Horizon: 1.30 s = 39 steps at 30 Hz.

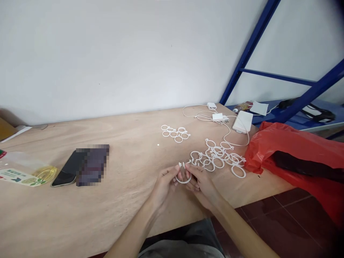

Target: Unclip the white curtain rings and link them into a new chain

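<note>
Both hands meet over the front of a wooden table. My left hand and my right hand pinch the two ends of one white plastic ring, which is split open at the top. Just right of my right hand lies a loose pile of several white rings. A smaller cluster of white rings lies farther back, apart from both hands.
A dark phone and a blurred dark item lie at the left, beside a plastic packet. White chargers and cables and a white box sit at the back right. A red bag hangs over the right edge. Blue shelving stands behind.
</note>
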{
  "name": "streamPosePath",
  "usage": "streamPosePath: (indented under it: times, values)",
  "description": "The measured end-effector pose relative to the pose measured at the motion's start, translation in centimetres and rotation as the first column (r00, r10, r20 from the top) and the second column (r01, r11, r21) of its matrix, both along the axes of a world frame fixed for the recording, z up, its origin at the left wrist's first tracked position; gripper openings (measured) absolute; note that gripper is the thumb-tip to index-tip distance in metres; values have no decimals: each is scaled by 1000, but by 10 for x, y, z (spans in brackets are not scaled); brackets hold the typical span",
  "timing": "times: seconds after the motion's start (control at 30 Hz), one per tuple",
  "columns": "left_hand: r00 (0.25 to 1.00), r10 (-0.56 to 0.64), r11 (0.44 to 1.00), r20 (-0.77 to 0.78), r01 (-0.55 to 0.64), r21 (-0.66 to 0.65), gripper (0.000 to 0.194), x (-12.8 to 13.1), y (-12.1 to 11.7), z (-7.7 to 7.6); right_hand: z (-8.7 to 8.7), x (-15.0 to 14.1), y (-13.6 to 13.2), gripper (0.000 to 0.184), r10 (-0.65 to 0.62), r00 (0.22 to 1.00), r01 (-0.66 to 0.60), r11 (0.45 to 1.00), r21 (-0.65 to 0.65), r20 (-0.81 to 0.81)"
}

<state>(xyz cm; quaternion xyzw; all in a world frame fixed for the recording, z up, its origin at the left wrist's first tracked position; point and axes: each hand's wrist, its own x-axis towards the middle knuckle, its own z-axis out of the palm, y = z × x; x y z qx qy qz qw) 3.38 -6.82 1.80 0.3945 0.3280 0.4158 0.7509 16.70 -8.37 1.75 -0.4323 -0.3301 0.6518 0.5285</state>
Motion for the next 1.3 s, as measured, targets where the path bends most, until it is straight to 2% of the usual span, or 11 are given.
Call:
streamPosePath:
  times: [0.07, 0.17, 0.27, 0.4, 0.77, 0.87, 0.93, 1.0, 1.03, 1.17, 1.3]
  values:
    - [929, 47, 977, -366, 34, 212, 38, -3, 6, -4, 0, 12, 5, 41, -37, 930, 0, 995, 100, 365]
    - [634, 238, 875, -735, 188, 446, 28, -8, 11, -7, -1, 33, 13, 43, -33, 656, -146, 975, 169, 754]
    - [489, 330, 804, -808, 303, 512, 19, -9, 9, -10, -1, 49, 19, 35, -112, 314, -172, 970, 172, 943]
    - [474, 368, 755, -800, 350, 555, 16, -7, 5, -14, 5, 58, 34, 22, -203, -67, -29, 979, 201, 977]
    - [616, 342, 814, -709, 182, 552, 18, -15, 9, -16, -6, 5, 121, 32, -52, -245, -161, 987, 12, 968]
    - [652, 380, 835, -656, 63, 546, 21, -18, 14, -16, -7, 3, 120, 28, -107, -126, -194, 978, 81, 986]
    - [662, 439, 844, -608, -71, 532, 25, -20, 18, -15, -3, 1, 108, 24, -88, 253, -190, 972, 138, 963]
    - [691, 481, 848, -539, -211, 486, 29, -22, 22, -13, 2, -2, 88, 24, 46, 722, -173, 978, 116, 691]
    - [721, 483, 853, -497, -261, 452, 30, -22, 23, -11, 4, -5, 76, 26, 106, 863, -167, 983, 81, 493]
    - [871, 379, 898, -313, -264, 352, 36, -21, 24, -6, 8, -14, 36, 23, 269, 962, -269, 963, -24, 36]
    - [954, 218, 917, -206, -128, 378, 41, -26, 20, 1, 6, -12, 23, 33, 319, 947, -320, 946, -50, -36]
